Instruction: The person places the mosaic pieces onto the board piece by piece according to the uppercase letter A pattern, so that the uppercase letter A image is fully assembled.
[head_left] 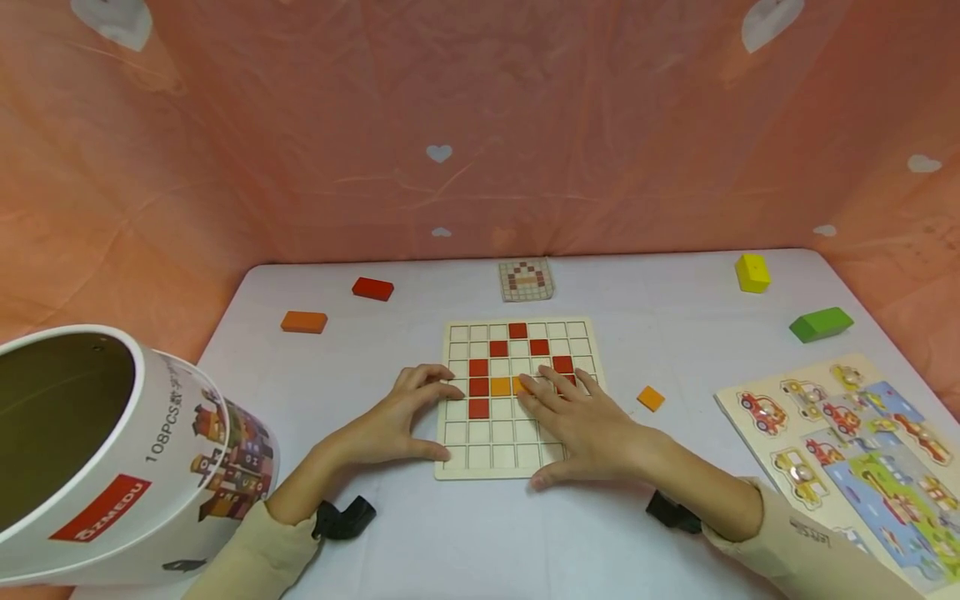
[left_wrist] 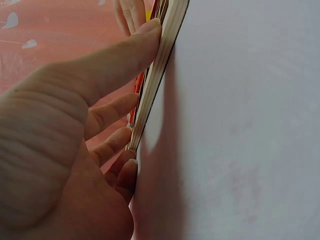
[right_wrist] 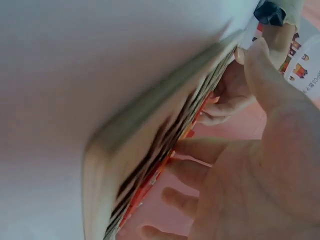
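A wooden grid board [head_left: 495, 454] lies flat mid-table, with red tiles [head_left: 478, 387] and an orange tile [head_left: 500, 387] set in its squares. My left hand [head_left: 405, 421] rests on the board's left edge, fingertips on top and thumb along the front edge. The left wrist view shows that thumb [left_wrist: 120, 55] pressed to the board's edge [left_wrist: 160, 70]. My right hand [head_left: 577, 417] lies flat on the board's right half with fingers spread. Its index fingertip touches a second orange tile [head_left: 518, 384]. The right wrist view shows the right hand [right_wrist: 260, 165] beside the blurred board edge [right_wrist: 165, 135].
A loose orange tile [head_left: 651, 398] lies right of the board and a pattern card [head_left: 527, 280] behind it. Red [head_left: 372, 288], orange [head_left: 303, 322], yellow [head_left: 752, 272] and green [head_left: 821, 324] blocks sit further out. A car puzzle [head_left: 847, 450] is at right, a tipped round tub [head_left: 112, 467] at left.
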